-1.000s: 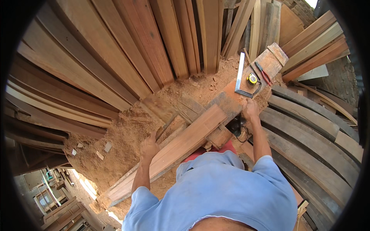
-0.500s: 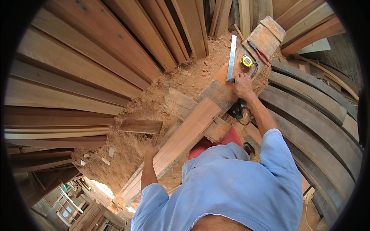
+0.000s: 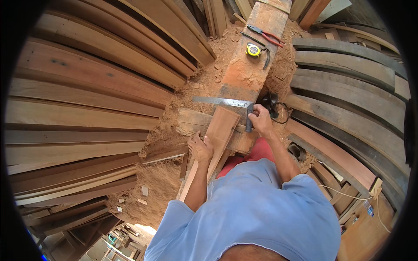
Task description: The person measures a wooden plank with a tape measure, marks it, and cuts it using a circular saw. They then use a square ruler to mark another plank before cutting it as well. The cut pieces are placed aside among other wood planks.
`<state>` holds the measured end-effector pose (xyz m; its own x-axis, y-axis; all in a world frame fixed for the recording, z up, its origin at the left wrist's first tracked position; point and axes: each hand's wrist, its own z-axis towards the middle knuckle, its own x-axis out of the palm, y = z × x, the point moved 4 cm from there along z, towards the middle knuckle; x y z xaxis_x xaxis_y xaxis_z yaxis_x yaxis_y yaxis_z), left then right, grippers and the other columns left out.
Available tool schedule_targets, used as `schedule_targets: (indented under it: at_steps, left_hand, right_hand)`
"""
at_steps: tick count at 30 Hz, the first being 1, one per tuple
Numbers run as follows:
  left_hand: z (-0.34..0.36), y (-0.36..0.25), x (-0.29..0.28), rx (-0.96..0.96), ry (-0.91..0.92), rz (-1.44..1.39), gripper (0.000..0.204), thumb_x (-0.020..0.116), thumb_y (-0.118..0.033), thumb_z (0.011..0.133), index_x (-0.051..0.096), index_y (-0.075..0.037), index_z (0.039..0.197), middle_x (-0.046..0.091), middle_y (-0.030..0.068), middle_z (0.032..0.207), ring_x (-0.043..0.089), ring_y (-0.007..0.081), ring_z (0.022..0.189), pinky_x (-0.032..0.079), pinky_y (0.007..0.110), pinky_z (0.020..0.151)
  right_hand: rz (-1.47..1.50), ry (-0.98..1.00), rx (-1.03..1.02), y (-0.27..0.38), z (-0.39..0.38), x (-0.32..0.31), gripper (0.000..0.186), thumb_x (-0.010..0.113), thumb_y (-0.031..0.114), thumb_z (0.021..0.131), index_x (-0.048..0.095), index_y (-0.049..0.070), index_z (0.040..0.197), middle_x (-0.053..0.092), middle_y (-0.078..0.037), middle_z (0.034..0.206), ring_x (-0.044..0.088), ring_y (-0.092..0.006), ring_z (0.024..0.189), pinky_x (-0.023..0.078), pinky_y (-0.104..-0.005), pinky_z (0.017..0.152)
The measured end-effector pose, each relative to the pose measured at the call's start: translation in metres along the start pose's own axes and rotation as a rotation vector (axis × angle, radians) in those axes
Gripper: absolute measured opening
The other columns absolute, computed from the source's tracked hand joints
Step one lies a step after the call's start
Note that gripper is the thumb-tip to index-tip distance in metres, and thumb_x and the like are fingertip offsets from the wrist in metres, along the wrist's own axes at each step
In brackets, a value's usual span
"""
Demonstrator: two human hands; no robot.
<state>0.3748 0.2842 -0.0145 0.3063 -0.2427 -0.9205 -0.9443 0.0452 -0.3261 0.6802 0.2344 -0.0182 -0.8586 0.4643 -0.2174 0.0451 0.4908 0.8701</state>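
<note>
I watch my right hand (image 3: 262, 121) with its fingers closed around the dark handle of the metal square (image 3: 237, 103). The blade of this square points to the left, across the area just past the far end of the reddish board (image 3: 224, 124); I cannot tell if it touches the wood. My left hand (image 3: 201, 150) is at the left edge of the board, with the fingers half bent, and I cannot tell if they grip it. Farther up the desk (image 3: 244, 71) lie a yellow tape measure (image 3: 253, 50) and red-handled pliers (image 3: 267, 36).
</note>
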Motion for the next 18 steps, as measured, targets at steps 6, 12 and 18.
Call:
schedule_targets:
  at_steps: [6,12,18]
  left_hand:
    - [0.001,0.009,0.003,-0.004,0.027,-0.019,0.051,0.060,-0.033,0.095,0.054,-0.007,0.138,0.042,0.0279,0.135,0.045,0.0462,0.123,0.037,0.056,0.107]
    - [0.001,0.007,0.003,0.003,0.013,-0.032,0.051,0.060,-0.032,0.094,0.055,-0.005,0.137,0.042,0.0276,0.134,0.046,0.0458,0.122,0.039,0.056,0.105]
    - [0.003,-0.001,0.001,-0.002,0.010,0.002,0.050,0.059,-0.031,0.094,0.054,-0.005,0.137,0.042,0.0280,0.134,0.047,0.0454,0.121,0.040,0.055,0.104]
  right_hand:
    - [0.413,0.014,0.224,-0.044,-0.030,0.047,0.010,0.067,0.001,0.090,0.063,0.000,0.100,0.062,0.002,0.079,0.056,-0.0037,0.064,0.049,-0.0228,0.058]
    - [0.533,-0.005,0.247,-0.049,-0.030,0.058,0.015,0.067,0.001,0.090,0.064,-0.001,0.104,0.065,0.001,0.082,0.057,-0.0040,0.067,0.049,-0.0229,0.061]
    - [0.286,0.078,0.139,-0.058,-0.017,0.055,0.017,0.066,0.001,0.092,0.067,-0.002,0.109,0.067,0.001,0.086,0.060,-0.0048,0.071,0.051,-0.0234,0.062]
